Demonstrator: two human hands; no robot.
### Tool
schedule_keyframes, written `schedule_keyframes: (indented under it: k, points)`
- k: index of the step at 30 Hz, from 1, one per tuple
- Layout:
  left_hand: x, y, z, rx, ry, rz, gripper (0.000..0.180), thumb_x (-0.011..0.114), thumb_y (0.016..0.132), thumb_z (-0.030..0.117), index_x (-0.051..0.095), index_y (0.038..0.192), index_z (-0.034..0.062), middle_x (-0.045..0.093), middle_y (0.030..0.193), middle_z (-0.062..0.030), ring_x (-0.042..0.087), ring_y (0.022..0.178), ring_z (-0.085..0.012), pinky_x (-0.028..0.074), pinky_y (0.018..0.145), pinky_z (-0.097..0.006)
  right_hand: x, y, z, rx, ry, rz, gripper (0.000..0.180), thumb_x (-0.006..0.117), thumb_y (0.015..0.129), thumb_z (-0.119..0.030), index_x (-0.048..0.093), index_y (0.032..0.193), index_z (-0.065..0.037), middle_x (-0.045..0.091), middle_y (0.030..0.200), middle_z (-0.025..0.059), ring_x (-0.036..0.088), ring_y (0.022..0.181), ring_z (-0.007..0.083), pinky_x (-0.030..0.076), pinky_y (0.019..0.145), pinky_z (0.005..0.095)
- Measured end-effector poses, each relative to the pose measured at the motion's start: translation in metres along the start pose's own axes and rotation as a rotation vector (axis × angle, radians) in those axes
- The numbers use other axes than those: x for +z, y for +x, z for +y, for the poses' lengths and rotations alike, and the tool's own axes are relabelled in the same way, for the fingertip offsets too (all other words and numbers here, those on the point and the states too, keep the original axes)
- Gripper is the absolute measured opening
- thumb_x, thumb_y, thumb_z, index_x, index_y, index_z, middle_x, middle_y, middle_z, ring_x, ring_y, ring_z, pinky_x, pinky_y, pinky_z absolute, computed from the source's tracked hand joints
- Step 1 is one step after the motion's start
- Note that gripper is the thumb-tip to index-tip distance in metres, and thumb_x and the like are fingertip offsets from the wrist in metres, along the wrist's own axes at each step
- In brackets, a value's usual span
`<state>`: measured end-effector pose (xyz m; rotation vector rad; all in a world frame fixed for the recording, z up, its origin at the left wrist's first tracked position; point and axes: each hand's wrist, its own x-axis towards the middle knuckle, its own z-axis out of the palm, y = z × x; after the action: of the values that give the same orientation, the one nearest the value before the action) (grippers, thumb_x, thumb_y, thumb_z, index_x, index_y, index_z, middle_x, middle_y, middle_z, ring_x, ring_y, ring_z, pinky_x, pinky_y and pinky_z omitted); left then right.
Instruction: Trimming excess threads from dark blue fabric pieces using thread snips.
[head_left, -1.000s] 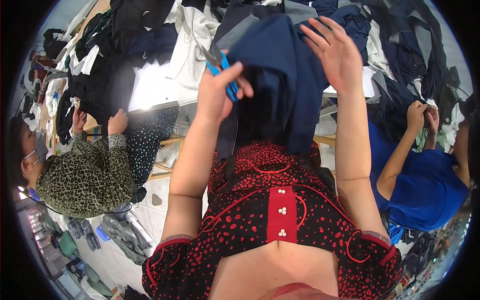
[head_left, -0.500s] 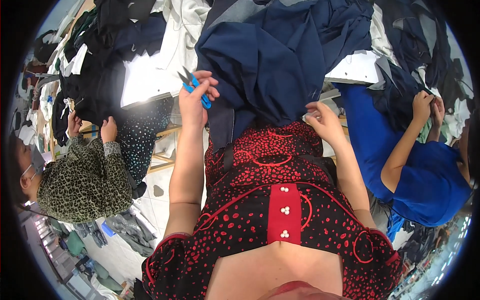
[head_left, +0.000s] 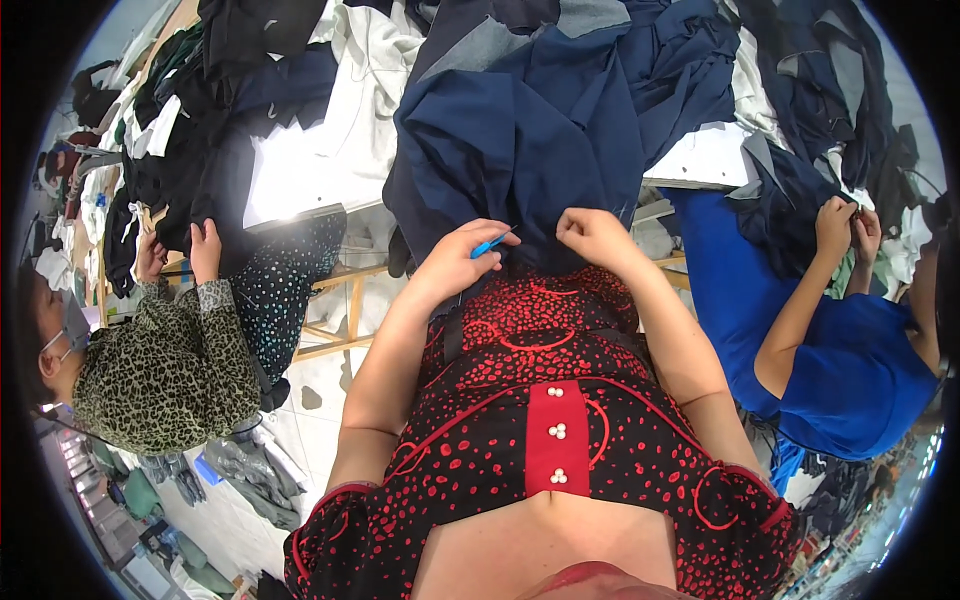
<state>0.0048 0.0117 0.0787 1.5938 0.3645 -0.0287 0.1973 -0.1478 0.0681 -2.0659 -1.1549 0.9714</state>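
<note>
Navy cloth (head_left: 520,130) lies in loose folds over the table's edge and hangs down in front of me. My left hand (head_left: 455,265) is closed round blue-handled thread snips (head_left: 488,245), whose blade tips point right, close over the cloth. To the right, my right hand (head_left: 597,238) has its fingers curled in against the cloth's lower part, and they appear to pinch it; the fingertips are partly hidden. A short gap separates the two hands.
White tabletop parts (head_left: 290,175) show on both sides of the cloth. White fabric (head_left: 370,80) and dark garments (head_left: 245,90) are heaped beyond. A person in leopard print (head_left: 165,375) works at left, another in blue (head_left: 850,370) at right, both handling dark fabric.
My left hand has moved right and down with the snips, which now lie lower in its grip. My right hand has shifted left onto the cloth, its fingers curling in.
</note>
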Motion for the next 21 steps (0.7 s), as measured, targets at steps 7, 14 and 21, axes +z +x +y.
schedule_keyframes:
  k: [7,14,21]
  points:
    - [0.005,0.016,-0.016,0.277,0.48,-0.184,0.025,0.06,0.068,-0.001,0.069,0.091,0.0073,0.041,0.138,-0.0126,0.057,0.107,-0.0269,0.047,0.084,-0.033,-0.058,-0.01,-0.033,-0.002,0.657,0.072,0.008,0.057,0.084,-0.012,0.058,0.085,-0.004,0.051,0.067,-0.0026,0.047,0.057,0.0048,0.037,0.054,0.0189]
    - [0.021,0.04,-0.039,0.096,0.893,-0.135,0.044,0.051,0.071,-0.004,0.055,0.114,-0.0012,0.043,0.134,-0.0123,0.057,0.102,-0.0336,0.047,0.086,-0.04,-0.066,-0.032,-0.032,0.006,0.618,0.112,0.011,0.057,0.087,-0.015,0.058,0.088,-0.004,0.052,0.067,-0.002,0.048,0.059,0.0048,0.039,0.056,0.0193]
    - [0.008,0.031,0.015,0.132,-0.006,-0.221,0.04,0.049,0.083,0.001,0.048,0.123,-0.0008,0.052,0.123,-0.0107,0.062,0.07,-0.0156,0.047,0.063,-0.025,-0.07,-0.056,-0.013,-0.041,0.402,0.185,0.025,0.061,0.082,-0.012,0.057,0.105,-0.002,0.058,0.098,0.004,0.054,0.089,0.0111,0.044,0.078,0.0248]
